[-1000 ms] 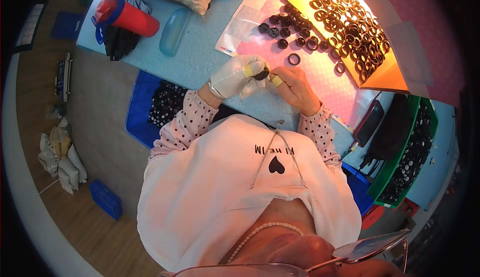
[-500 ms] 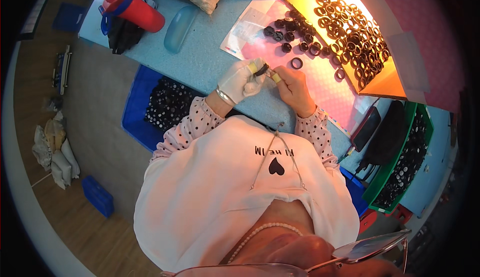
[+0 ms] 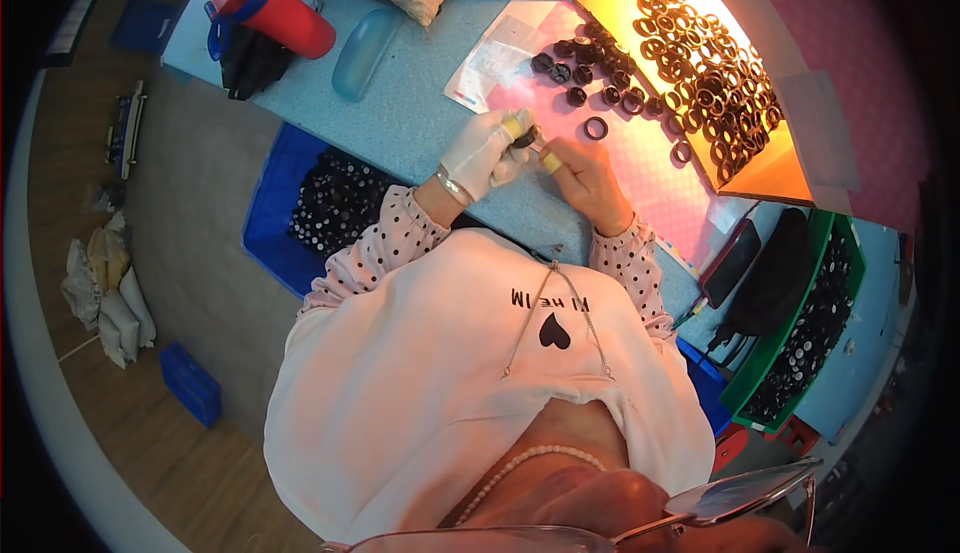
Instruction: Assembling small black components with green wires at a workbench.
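My left hand (image 3: 487,153), in a white glove with yellow tape on a finger, pinches a small black ring-like part (image 3: 526,139) above the table's near edge. Close against it is my right hand (image 3: 586,181), bare with yellow tape around a finger. Its fingertips are pressed together beside the part, on something thin and pale too small to name. Beyond the hands, several black round caps (image 3: 577,97) lie in a cluster on the pink sheet (image 3: 640,168). A single black ring (image 3: 596,128) rests nearer to me.
A lit cardboard box (image 3: 775,178) holds many black rings. A red bottle (image 3: 285,25) and a blue case (image 3: 364,55) stand at far left. A blue bin (image 3: 262,208) and a green tray (image 3: 822,283) hold small black parts. A dark pouch (image 3: 768,278) lies at right.
The left fingers have turned a little around the black part, which now shows less. Both hands stay close together in nearly the same place.
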`<action>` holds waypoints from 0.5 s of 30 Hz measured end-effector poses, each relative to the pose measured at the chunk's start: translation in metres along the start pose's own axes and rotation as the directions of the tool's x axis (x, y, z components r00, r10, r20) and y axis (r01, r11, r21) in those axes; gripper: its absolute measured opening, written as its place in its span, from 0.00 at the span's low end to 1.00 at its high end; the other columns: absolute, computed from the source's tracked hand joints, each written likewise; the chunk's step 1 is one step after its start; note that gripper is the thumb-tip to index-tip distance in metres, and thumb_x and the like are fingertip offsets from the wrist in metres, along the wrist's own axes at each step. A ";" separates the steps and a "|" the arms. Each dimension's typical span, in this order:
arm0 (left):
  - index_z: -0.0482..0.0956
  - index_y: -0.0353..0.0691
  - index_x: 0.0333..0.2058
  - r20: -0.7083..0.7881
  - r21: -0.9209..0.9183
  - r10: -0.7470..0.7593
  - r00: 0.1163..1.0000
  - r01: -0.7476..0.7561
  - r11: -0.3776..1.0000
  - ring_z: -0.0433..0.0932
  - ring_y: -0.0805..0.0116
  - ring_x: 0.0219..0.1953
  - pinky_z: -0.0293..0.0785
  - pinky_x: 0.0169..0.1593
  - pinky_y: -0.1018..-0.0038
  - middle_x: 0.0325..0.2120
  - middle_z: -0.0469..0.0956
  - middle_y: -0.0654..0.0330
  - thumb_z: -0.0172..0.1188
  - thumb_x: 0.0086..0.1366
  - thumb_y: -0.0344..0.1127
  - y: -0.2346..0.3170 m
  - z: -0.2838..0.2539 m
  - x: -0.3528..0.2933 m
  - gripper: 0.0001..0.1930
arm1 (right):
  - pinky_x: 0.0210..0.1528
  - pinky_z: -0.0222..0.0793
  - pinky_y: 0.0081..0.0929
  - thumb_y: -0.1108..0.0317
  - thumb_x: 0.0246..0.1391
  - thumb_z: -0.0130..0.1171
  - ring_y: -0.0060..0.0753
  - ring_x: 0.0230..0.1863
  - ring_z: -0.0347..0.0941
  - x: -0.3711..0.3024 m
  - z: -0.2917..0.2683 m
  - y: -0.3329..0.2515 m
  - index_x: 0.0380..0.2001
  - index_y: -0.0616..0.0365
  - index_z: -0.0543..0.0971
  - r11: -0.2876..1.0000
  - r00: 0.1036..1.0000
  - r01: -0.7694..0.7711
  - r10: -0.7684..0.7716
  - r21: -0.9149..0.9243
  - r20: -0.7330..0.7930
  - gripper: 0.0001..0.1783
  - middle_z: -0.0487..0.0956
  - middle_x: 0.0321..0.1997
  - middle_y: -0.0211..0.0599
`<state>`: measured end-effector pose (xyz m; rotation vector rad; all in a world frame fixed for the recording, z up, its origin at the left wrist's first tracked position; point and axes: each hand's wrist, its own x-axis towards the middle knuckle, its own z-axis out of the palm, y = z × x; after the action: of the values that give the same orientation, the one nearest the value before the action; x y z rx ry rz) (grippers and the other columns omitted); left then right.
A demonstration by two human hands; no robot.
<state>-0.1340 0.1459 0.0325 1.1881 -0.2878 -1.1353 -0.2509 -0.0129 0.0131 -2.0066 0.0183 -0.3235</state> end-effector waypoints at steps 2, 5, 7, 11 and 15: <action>0.79 0.39 0.36 -0.118 -0.049 -0.003 0.993 -0.003 0.999 0.59 0.84 0.10 0.51 0.14 0.86 0.17 0.69 0.70 0.49 0.74 0.47 -0.001 0.007 0.003 0.18 | 0.22 0.62 0.34 0.74 0.54 0.56 0.42 0.17 0.70 0.000 0.002 0.003 0.33 0.64 0.77 0.994 0.993 0.093 -0.088 -0.065 0.074 0.04 0.72 0.19 0.52; 0.79 0.36 0.40 -0.099 -0.040 0.024 0.995 -0.028 0.999 0.59 0.84 0.10 0.53 0.14 0.85 0.16 0.69 0.69 0.49 0.74 0.48 0.007 0.012 -0.002 0.20 | 0.21 0.63 0.35 0.73 0.55 0.56 0.46 0.17 0.71 -0.001 0.002 0.006 0.33 0.64 0.77 0.993 0.996 0.064 -0.057 -0.104 0.066 0.05 0.72 0.20 0.53; 0.79 0.35 0.42 -0.121 -0.091 0.032 0.992 -0.043 0.995 0.60 0.84 0.11 0.54 0.14 0.85 0.16 0.69 0.69 0.48 0.74 0.49 0.003 0.008 0.002 0.21 | 0.21 0.63 0.32 0.73 0.56 0.56 0.41 0.16 0.69 -0.002 0.006 0.006 0.33 0.63 0.77 0.994 0.998 -0.009 0.003 -0.105 -0.062 0.05 0.71 0.18 0.50; 0.78 0.33 0.44 -0.192 -0.089 0.054 0.980 -0.073 0.993 0.68 0.80 0.13 0.61 0.15 0.84 0.18 0.72 0.65 0.47 0.74 0.50 0.001 0.003 0.001 0.23 | 0.23 0.62 0.21 0.74 0.56 0.59 0.21 0.18 0.65 0.003 -0.004 0.003 0.36 0.63 0.78 0.994 0.963 -0.103 0.111 0.044 -0.248 0.05 0.68 0.15 0.33; 0.77 0.33 0.46 -0.218 -0.050 0.045 0.975 -0.057 0.997 0.75 0.75 0.16 0.69 0.17 0.82 0.21 0.76 0.61 0.47 0.74 0.50 -0.003 0.012 0.000 0.23 | 0.29 0.61 0.13 0.80 0.53 0.61 0.11 0.28 0.64 0.005 0.014 -0.012 0.46 0.63 0.74 0.941 0.979 -0.089 0.143 0.326 -0.144 0.16 0.70 0.26 0.23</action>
<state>-0.1439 0.1392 0.0353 1.2362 -0.1182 -0.9540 -0.2443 0.0040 0.0189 -1.6464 0.1787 -0.3908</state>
